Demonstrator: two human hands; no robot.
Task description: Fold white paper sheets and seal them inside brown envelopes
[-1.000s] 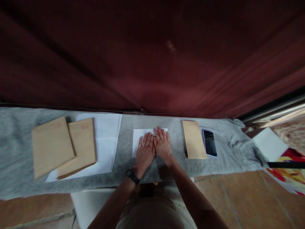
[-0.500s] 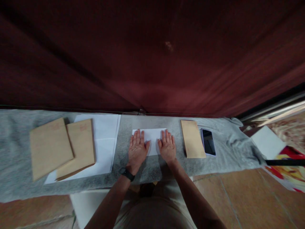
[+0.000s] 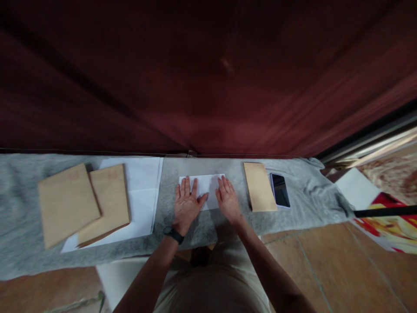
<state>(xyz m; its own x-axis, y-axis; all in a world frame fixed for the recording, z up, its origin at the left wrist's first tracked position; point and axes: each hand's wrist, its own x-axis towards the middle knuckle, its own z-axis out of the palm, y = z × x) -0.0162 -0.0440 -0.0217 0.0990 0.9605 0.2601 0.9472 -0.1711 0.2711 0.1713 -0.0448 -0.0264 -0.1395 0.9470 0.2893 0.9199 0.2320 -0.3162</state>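
Note:
A small white sheet of paper (image 3: 208, 187), apparently folded, lies flat on the grey cloth in front of me. My left hand (image 3: 187, 204) rests palm down on its left end, fingers stretched forward and thumb out over the middle. On the right end lies my right hand (image 3: 227, 201), also palm down, its fingers extended and closer together. Neither hand grips anything. A dark band circles my left wrist. To the right of my right hand, apart from it, is a brown envelope (image 3: 259, 187).
A phone (image 3: 280, 191) lies just right of the envelope. On the left, two larger brown envelopes (image 3: 67, 206) overlap on white sheets (image 3: 142, 198). A dark red curtain (image 3: 208, 95) hangs along the far edge of the grey cloth (image 3: 309, 195). Tiled floor shows below.
My right hand has tilted slightly leftward on the paper, and its thumb has drawn in. My left thumb reaches a little further inward. The whole view has shifted slightly.

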